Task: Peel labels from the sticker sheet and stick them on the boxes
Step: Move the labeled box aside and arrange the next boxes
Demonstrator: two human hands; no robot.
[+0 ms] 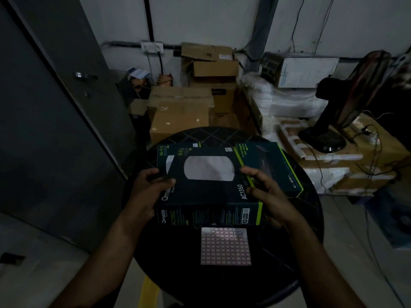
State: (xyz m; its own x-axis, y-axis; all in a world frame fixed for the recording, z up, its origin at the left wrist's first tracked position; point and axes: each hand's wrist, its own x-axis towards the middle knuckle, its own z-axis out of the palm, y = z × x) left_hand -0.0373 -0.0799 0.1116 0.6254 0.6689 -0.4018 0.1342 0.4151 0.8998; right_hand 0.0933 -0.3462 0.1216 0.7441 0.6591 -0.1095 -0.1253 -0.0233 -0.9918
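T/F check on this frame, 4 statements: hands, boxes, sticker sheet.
1. Both hands grip the front AC1350 box: left hand, right hand. True.
2. The sticker sheet lies on top of that box. False: it lies on the round table, nearer the person than the box.
3. Only one dark box is on the table. False: the switch box sits behind to the right.
4. A fan stands off to the right. True.

Dim, underexposed; soft focus; wide-angle bending at edges; dark corners
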